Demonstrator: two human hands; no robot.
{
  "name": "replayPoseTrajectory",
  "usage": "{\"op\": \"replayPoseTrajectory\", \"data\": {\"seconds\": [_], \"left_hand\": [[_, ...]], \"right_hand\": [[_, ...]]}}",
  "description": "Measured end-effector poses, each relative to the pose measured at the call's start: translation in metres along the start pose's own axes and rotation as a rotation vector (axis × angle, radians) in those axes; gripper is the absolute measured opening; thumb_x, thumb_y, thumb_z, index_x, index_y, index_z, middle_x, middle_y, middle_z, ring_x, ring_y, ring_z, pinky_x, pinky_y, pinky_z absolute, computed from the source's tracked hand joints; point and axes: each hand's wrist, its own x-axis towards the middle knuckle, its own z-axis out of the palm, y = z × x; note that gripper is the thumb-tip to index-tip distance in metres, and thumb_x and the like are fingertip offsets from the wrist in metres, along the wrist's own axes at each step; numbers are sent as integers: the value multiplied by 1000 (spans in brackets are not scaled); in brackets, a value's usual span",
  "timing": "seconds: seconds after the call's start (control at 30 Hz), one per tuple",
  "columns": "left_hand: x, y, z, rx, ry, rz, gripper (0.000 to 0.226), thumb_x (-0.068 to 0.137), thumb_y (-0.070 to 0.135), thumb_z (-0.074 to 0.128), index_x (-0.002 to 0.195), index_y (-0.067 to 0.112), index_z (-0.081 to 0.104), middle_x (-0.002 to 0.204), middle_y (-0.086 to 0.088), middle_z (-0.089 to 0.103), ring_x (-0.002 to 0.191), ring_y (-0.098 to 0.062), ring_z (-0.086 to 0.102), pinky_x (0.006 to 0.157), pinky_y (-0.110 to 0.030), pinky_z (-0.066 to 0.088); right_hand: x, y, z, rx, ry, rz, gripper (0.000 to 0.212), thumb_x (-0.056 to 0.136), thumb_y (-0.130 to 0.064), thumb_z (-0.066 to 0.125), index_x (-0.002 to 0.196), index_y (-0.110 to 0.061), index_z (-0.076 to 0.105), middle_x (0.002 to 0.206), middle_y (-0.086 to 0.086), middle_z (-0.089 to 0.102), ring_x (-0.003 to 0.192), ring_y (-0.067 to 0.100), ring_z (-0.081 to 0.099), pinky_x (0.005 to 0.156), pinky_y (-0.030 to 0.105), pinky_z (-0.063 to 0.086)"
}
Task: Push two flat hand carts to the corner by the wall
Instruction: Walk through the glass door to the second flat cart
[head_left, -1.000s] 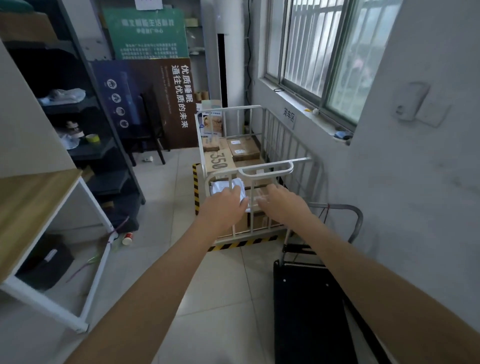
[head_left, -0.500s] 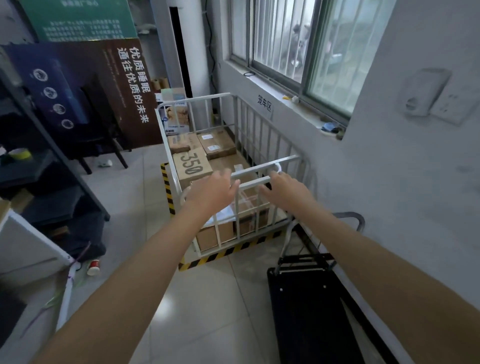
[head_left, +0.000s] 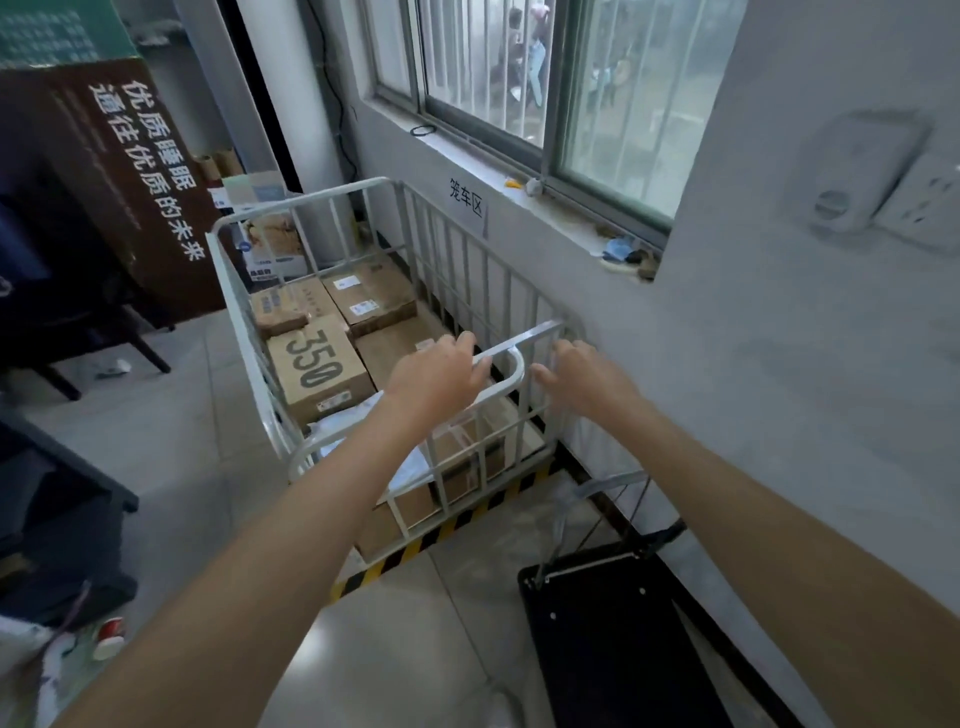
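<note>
We take the white cage cart (head_left: 291, 332) as our landmark: it stands along the grey wall (head_left: 779, 415) under the barred window (head_left: 519, 78), its far end toward the corner by a white pillar (head_left: 283, 104). Our left hand (head_left: 439, 376) is wrapped over the curved white handle bar (head_left: 511, 376) at the cart's near end, fingers curled around it. Our right hand (head_left: 584, 376) sits just to the right of that bar, at the cart's wall-side corner post, fingers bent; we cannot tell whether it actually grips the rail or only rests against it. The two hands are apart, with the bend of the handle between them. Inside the cart lie cardboard boxes, the nearest marked 350 (head_left: 317, 371), with more labelled parcels (head_left: 369, 301) beyond it and a white plastic bag (head_left: 343, 431) at the near end. A yellow-and-black striped edge (head_left: 447, 530) runs along the cart's base. Just behind the cart's near end, against the same wall, is a black flat hand cart (head_left: 618, 639) with its metal handle (head_left: 608, 483) raised close to the cage. A paper sign (head_left: 467, 200) is fixed on the wall just above the cart's far side. To the cart's left stands a dark brown poster board (head_left: 130, 182) with white characters, and a dark shelf unit (head_left: 62, 519) is nearer us on that side.
</note>
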Motion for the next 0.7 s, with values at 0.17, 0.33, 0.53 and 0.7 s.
{"op": "replayPoseTrajectory", "data": {"seconds": [0.17, 0.33, 0.53, 0.7], "left_hand": [[70, 7, 15, -30, -19, 94, 45, 98, 50, 28, 117, 14, 49, 106, -11, 61, 89, -29, 62, 71, -45, 54], [120, 32, 30, -42, -71, 197, 45, 100, 47, 28, 120, 13, 49, 111, -11, 60, 90, -31, 62, 70, -41, 51], [179, 67, 51, -44, -112, 359, 46, 99, 47, 29, 123, 13, 48, 113, -10, 61, 96, -32, 63, 74, -41, 52], [228, 92, 76, -60, -160, 558, 43, 99, 47, 32, 118, 13, 49, 115, -12, 62, 98, -33, 64, 77, -43, 52]], "right_hand": [[46, 28, -4, -12, 19, 86, 56, 98, -49, 42, 136, -9, 46, 127, 15, 56, 110, 33, 57, 84, 43, 47], [65, 62, -10, -20, -2, 177, 59, 98, -50, 40, 138, -7, 45, 133, 15, 53, 117, 32, 54, 91, 45, 47], [77, 100, -15, 9, 42, 325, 57, 98, -49, 42, 135, -6, 46, 135, 16, 50, 118, 34, 52, 91, 45, 45], [82, 124, -7, 70, 85, 500, 59, 97, -51, 40, 135, -7, 46, 135, 16, 50, 118, 33, 52, 92, 44, 44]]}}
